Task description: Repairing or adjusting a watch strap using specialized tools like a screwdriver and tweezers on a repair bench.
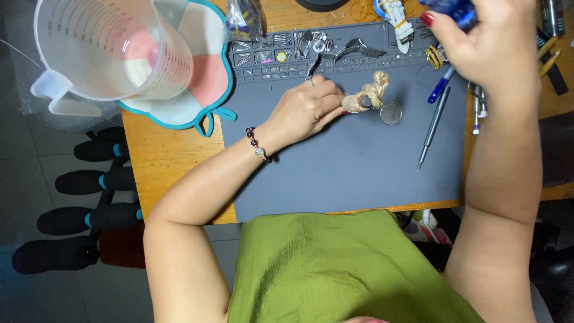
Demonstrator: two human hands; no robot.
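My left hand (306,107) rests on the grey work mat (353,167) and grips a tan, knotted rope-like piece (368,96) by its near end. A small round glass disc (391,113) lies just right of that piece. My right hand (487,42) is raised over the mat's far right corner, fingers closed around a blue shiny object (454,11) that is mostly hidden by the hand. A beaded bracelet (257,145) sits on my left wrist.
A clear measuring jug (101,51) stands on a pink and teal pad (203,66) at the far left. Small metal parts fill the mat's tray slots (299,51). A grey pen-like tool (433,128), a blue pen (440,85) and a white watch strap (399,24) lie nearby.
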